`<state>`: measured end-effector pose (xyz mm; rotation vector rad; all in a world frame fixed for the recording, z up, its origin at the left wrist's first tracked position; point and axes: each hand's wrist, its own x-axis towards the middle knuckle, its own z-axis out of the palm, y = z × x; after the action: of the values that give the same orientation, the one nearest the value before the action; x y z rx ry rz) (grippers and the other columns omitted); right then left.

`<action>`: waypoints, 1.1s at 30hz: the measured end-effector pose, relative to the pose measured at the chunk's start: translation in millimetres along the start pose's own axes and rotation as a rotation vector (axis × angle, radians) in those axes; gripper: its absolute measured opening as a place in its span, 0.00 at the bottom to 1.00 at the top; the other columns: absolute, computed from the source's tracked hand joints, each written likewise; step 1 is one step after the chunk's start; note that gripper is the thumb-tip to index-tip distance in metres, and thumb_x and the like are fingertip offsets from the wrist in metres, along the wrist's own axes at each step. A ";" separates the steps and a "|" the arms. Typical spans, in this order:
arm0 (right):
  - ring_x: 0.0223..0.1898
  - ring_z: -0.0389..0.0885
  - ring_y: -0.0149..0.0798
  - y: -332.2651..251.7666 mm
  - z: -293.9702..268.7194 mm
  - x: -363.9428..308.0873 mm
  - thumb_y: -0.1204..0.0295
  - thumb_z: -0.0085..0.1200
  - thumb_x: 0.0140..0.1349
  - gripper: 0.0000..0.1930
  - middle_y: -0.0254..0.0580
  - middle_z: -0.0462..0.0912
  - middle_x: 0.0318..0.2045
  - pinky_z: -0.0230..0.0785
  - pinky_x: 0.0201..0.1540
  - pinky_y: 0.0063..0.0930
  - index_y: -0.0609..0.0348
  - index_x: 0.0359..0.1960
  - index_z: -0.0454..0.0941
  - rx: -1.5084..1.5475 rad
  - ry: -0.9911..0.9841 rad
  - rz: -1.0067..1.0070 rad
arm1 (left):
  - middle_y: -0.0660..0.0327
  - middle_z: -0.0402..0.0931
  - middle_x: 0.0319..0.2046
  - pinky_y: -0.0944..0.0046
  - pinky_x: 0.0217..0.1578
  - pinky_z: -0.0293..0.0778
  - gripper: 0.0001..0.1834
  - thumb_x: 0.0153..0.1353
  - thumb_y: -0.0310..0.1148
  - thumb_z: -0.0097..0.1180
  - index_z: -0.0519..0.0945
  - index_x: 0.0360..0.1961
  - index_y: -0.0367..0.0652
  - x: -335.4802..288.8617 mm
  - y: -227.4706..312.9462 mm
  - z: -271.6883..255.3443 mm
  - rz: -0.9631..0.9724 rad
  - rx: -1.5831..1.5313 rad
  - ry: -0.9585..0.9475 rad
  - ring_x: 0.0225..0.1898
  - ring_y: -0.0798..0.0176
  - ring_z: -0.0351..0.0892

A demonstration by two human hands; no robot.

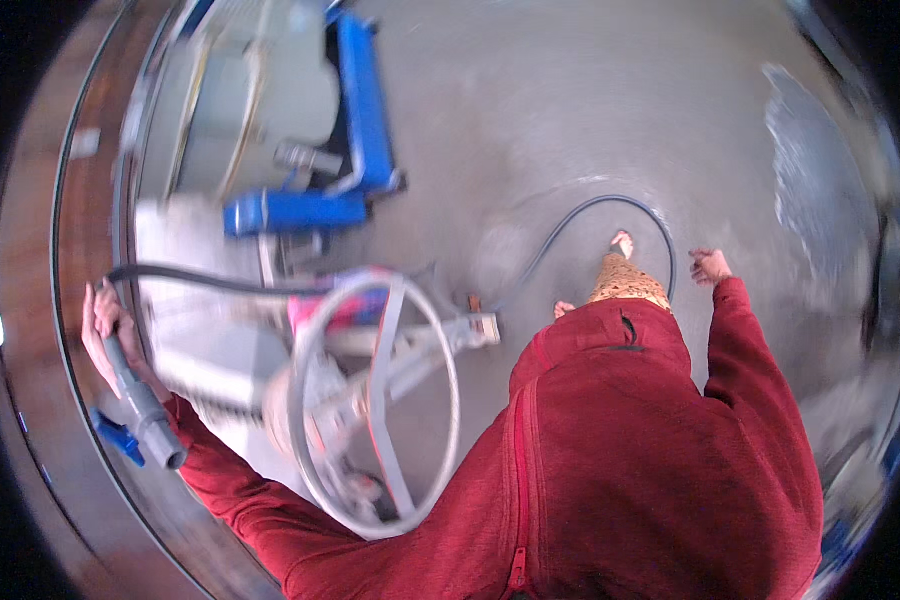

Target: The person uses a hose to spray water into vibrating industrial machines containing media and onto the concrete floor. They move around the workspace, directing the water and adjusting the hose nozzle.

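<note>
My left hand [110, 325] is raised at the far left, its fingers wrapped round the end of a dark hose. A grey plastic tube, the hose nozzle [153, 425], comes out below the fist and points back toward my red sleeve. From the hand the dark hose [210, 283] stretches right, passing behind a large pale handwheel [454, 390] with flat spokes. My right hand [710, 266] hangs away from my body on the right, over the grey floor. It appears to hold nothing; its fingers are loosely bent and somewhat blurred.
Bright blue machine parts [365, 110] stand at the upper left, beside a pale, blurred machine body [220, 345]. A bluish hose loop [610, 198] lies on the floor round my feet. Long rails [62, 200] run along the left edge. A shiny patch [820, 170] marks the floor at right.
</note>
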<state>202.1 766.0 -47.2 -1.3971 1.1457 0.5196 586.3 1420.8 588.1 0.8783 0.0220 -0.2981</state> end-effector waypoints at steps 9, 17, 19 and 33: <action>0.15 0.69 0.29 192.0 -137.9 -174.0 0.71 0.40 0.56 0.13 0.36 0.71 0.18 0.65 0.15 0.24 0.54 0.41 0.73 0.725 0.818 0.210 | 0.67 0.55 0.17 0.77 0.11 0.54 0.09 0.61 0.24 0.40 0.60 0.23 0.39 292.6 -222.2 282.7 -0.235 0.261 -0.634 0.14 0.75 0.54; 0.16 0.70 0.35 302.8 49.9 -290.6 0.70 0.44 0.56 0.08 0.39 0.71 0.17 0.65 0.15 0.33 0.53 0.37 0.73 1.190 1.009 0.498 | 0.68 0.55 0.17 0.77 0.12 0.52 0.07 0.61 0.25 0.41 0.62 0.25 0.39 263.3 -479.4 569.3 -0.454 0.343 -1.189 0.14 0.78 0.53; 0.15 0.69 0.36 295.0 102.4 -310.8 0.76 0.42 0.51 0.14 0.41 0.71 0.17 0.64 0.16 0.34 0.54 0.40 0.72 1.712 0.882 0.554 | 0.68 0.55 0.17 0.77 0.12 0.52 0.08 0.61 0.25 0.41 0.62 0.24 0.40 239.5 -511.4 609.2 -0.569 0.310 -1.260 0.13 0.78 0.53; 0.16 0.71 0.41 212.1 45.4 -261.7 0.77 0.37 0.53 0.14 0.47 0.73 0.21 0.67 0.19 0.41 0.57 0.41 0.70 1.865 1.282 0.638 | 0.69 0.54 0.16 0.79 0.07 0.50 0.04 0.60 0.26 0.42 0.65 0.28 0.37 139.5 -715.0 776.7 -0.948 0.076 -1.423 0.12 0.79 0.51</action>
<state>-73.6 931.9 62.0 0.5447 2.0594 -1.1037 449.8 366.5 526.8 0.5104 -0.9171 -1.7621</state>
